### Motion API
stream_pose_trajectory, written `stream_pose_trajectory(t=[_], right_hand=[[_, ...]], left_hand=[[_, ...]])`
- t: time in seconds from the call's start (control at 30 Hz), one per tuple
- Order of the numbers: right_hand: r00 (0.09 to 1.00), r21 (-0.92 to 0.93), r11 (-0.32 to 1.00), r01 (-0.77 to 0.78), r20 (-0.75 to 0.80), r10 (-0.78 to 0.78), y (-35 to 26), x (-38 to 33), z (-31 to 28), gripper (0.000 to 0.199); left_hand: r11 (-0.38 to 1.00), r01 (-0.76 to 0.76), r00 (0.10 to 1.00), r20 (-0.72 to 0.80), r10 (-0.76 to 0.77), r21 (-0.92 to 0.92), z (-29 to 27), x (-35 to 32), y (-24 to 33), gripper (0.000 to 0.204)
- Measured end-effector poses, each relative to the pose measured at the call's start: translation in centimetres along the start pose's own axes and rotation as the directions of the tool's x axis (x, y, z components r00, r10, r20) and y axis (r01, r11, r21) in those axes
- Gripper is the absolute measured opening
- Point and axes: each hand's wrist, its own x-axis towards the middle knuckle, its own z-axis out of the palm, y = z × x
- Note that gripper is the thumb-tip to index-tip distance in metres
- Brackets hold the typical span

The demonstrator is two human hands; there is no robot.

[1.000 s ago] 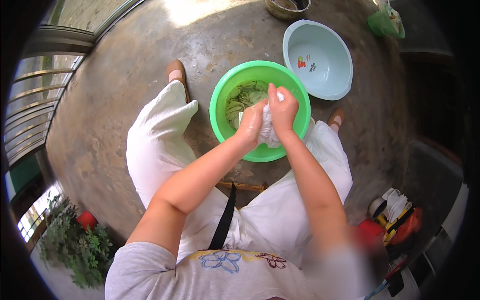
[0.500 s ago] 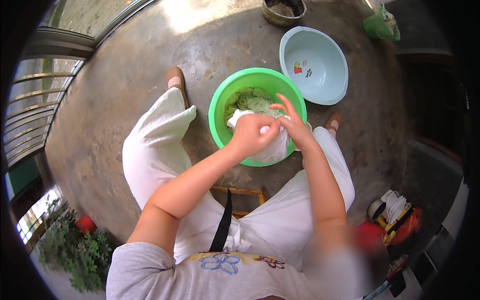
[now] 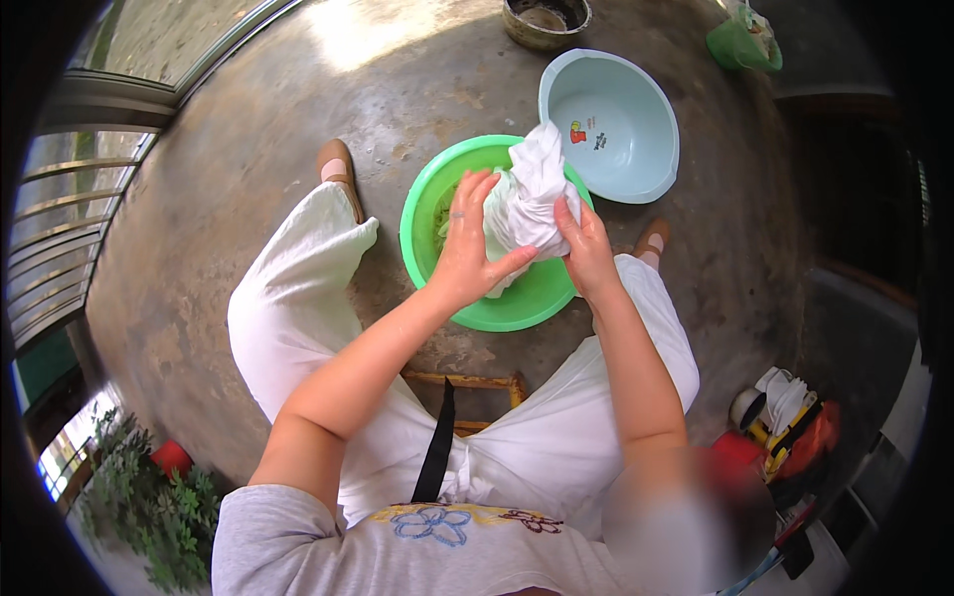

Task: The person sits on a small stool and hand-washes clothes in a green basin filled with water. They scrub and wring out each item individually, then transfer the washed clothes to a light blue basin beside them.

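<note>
A bunched wet white cloth (image 3: pixel 535 189) is lifted over a round bright green tub (image 3: pixel 410 233) between my knees. Its top end sticks up toward the tub's far right rim. My right hand (image 3: pixel 588 248) is closed on the cloth's right side, thumb on top. On the other side, my left hand (image 3: pixel 465 243) is spread, fingers stretched and thumb reaching toward the cloth's lower edge; whether it touches the cloth I cannot tell. Greenish wet fabric (image 3: pixel 443 214) shows in the tub, mostly hidden by my left hand and the cloth.
A pale blue basin (image 3: pixel 636 129) adjoins the tub at the far right. Beyond stand a dark metal pot (image 3: pixel 547 25) and a green bin (image 3: pixel 743 48). My seat is a yellowish stool (image 3: pixel 515 389). A leafy plant (image 3: pixel 159 512) stands at the near left, barred railings (image 3: pixel 75 209) farther left.
The white cloth has come up out of the tub and is now bunched upright. My left hand has opened from a closed grip; my right hand has closed on the cloth's side.
</note>
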Motion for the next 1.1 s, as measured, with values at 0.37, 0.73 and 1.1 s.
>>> stream_pose_trajectory(t=[0.37, 0.73, 1.1], right_hand=[[0.843, -0.461, 0.807, 0.369, -0.198, -0.499, -3.2, 0.2, -3.4, 0.026], [0.830, -0.678, 0.498, 0.540, 0.329, -0.451, 2.9, -0.5, 6.3, 0.037], [0.838, -0.663, 0.674, 0.325, -0.128, -0.530, 6.6, 0.4, 7.0, 0.023]], left_hand=[[0.817, 0.456, 0.887, 0.258, -0.383, -0.352, -1.9, 1.1, -1.0, 0.031], [-0.042, 0.485, 0.798, 0.461, -0.387, -0.874, 0.7, -0.8, -13.7, 0.048], [-0.344, 0.556, 0.781, 0.617, -0.095, -0.757, 3.1, -2.9, -11.4, 0.030]])
